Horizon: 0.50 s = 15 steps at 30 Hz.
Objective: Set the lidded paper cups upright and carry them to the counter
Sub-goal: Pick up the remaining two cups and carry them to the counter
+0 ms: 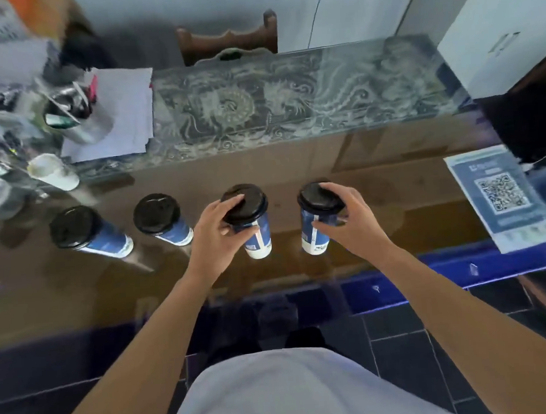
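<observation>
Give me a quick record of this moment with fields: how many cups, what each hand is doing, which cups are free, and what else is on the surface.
cups: four blue-and-white paper cups with black lids, all upright in a row on the glass-topped surface
left hand: grips the third cup from the left just under its lid
right hand: grips the rightmost cup, fingers over the lid rim
free cups: leftmost cup, second cup
nearby: QR code sheet at right; pen holder on papers at left
</observation>
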Motion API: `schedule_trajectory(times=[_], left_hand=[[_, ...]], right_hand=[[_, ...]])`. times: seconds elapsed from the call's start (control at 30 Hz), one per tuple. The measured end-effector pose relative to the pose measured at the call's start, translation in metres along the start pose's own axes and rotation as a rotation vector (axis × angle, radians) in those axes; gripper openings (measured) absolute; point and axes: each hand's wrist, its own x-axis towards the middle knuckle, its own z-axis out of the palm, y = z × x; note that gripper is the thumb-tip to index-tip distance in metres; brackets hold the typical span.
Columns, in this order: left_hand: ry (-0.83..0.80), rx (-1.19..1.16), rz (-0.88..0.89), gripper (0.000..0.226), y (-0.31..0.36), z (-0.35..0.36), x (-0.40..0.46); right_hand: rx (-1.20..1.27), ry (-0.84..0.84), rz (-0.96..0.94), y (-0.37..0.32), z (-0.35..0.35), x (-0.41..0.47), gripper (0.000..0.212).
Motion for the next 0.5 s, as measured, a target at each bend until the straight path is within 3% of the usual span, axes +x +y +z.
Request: schedule_trajectory(times=[0.13, 0.5], left_hand=[[0.080, 0.110, -0.012, 0.065, 0.008, 0.014, 0.002], [0.183, 0.254, 0.039, 0.063, -0.002, 0.041, 0.017]], right_hand=[[-0.002, -0.081, -0.081, 0.013, -0.006, 0.022, 0.074], [-0.025, -0.032, -0.085, 0.021, -0.003, 0.055, 0.074]])
